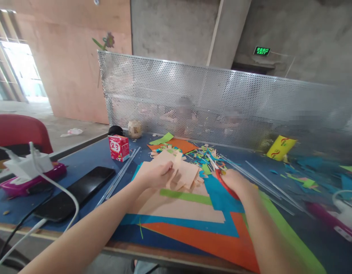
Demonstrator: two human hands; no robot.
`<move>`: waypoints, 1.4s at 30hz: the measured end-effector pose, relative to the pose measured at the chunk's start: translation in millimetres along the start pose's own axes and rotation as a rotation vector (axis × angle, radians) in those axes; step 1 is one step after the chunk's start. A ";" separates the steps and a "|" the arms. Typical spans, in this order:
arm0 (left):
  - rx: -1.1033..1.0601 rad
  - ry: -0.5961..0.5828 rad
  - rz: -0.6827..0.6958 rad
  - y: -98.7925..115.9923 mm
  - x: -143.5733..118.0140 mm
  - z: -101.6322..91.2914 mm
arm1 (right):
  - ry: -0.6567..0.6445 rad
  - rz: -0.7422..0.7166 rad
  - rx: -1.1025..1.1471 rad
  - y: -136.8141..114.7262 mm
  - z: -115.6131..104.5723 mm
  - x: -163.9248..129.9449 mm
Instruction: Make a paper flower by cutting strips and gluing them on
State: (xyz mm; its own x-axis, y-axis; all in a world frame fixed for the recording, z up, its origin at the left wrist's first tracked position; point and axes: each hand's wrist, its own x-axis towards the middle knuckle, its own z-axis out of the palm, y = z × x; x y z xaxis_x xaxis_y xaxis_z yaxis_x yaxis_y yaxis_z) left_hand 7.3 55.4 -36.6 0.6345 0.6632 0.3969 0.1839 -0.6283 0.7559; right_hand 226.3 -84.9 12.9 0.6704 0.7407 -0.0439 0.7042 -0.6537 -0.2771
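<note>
My blue table (87, 160) spreads under everything, backed by a perforated metal screen (221, 102) along its far edge. Across the near part lie big sheets of coloured paper: an orange sheet (204, 238) at the near edge, a blue one (221, 198) over it, a tan one (176, 207) in the middle and a long green strip (281, 224) under my right forearm. A black phone (76, 192) lies flat to the left, a white cable running beside it, and clear plastic rods (120, 175) lie just past it. A small red carton (119, 147) stands upright farther back. A litter of paper scraps (201, 154) covers the middle of the table.

My left hand (154, 175) pinches a tan paper cutout (184, 173), thumb and fingers closed on its left edge, lifting it a little above the tan sheet. My right hand (235, 180) is curled around the red handles of the scissors (223, 177), fingers closed through the loops; the blades point toward the cutout's right edge, though I cannot tell whether they touch it.
</note>
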 end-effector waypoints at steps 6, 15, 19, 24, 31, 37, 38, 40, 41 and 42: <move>0.459 -0.204 0.066 5.5 3.6 -15.6 | -0.108 -0.159 -0.007 1.8 17.9 -44.4; 0.831 -0.155 0.026 6.9 6.8 -21.8 | -0.179 -0.473 0.002 8.4 34.6 -40.7; 0.866 -0.182 0.047 0.9 8.9 -21.6 | -0.267 -0.611 0.072 9.7 29.9 -34.7; 0.972 -0.254 0.062 -0.3 7.1 -22.8 | -0.216 -0.650 0.061 11.2 16.1 -13.3; 1.055 -0.245 0.130 2.0 5.6 -25.3 | 0.122 -0.356 -0.088 0.6 44.9 52.8; 1.080 -0.252 0.155 -1.1 7.5 -20.4 | 0.056 -0.355 -0.176 -2.8 62.4 82.8; 1.083 -0.255 0.163 -1.4 7.7 -19.5 | 0.043 -0.343 -0.191 -2.2 61.2 87.1; 1.083 -0.260 0.169 -1.4 7.8 -18.3 | 0.013 -0.323 -0.216 -0.6 57.3 96.2; 1.080 -0.264 0.169 -1.4 7.7 -18.0 | 0.000 -0.317 -0.226 0.0 55.2 100.9; 1.076 -0.267 0.169 -1.3 7.6 -17.9 | -0.008 -0.312 -0.235 0.4 53.3 105.6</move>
State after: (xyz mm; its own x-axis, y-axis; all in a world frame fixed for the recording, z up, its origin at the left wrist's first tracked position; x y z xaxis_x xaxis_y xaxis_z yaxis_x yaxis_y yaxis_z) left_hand -1.6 68.5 -25.2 0.8295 0.5089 0.2301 0.5513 -0.8120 -0.1917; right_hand 284.9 1.4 -43.0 0.4141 0.9102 0.0000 0.9091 -0.4136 -0.0506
